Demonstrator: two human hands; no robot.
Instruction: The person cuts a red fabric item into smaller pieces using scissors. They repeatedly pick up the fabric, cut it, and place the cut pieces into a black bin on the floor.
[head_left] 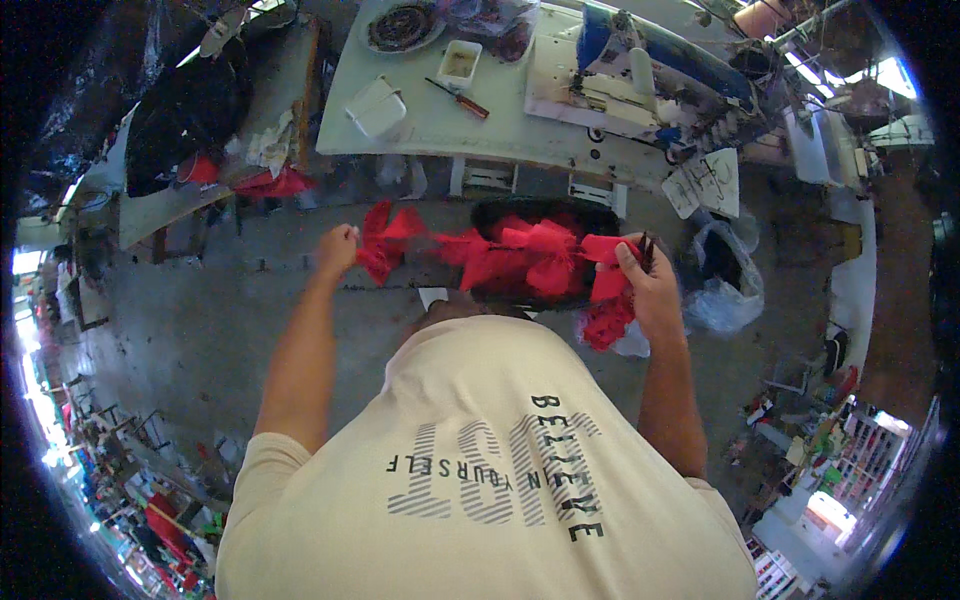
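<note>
A string of small red fabric pieces (540, 255) stretches between my two hands, level across the front of me. My left hand (340, 248) is closed in a pinch at the string's left end, beside a crumpled red piece (388, 240). At the other end my right hand (652, 285) is closed on the fabric, thumb on top. Dark pointed tips (648, 248) stick up by its fingers; they look like a small cutting tool, mostly hidden. More gathered red fabric (608, 322) hangs below that hand. Part of the string's middle is blurred.
Ahead stands a pale table (400, 140) with a blue-and-white sewing machine (660, 60), a screwdriver (460, 98) and a white tub (460, 65). A black container (490, 215) sits beneath the fabric. At right lies a clear plastic bag (725, 295). Red cloth (275, 182) rests on the left bench.
</note>
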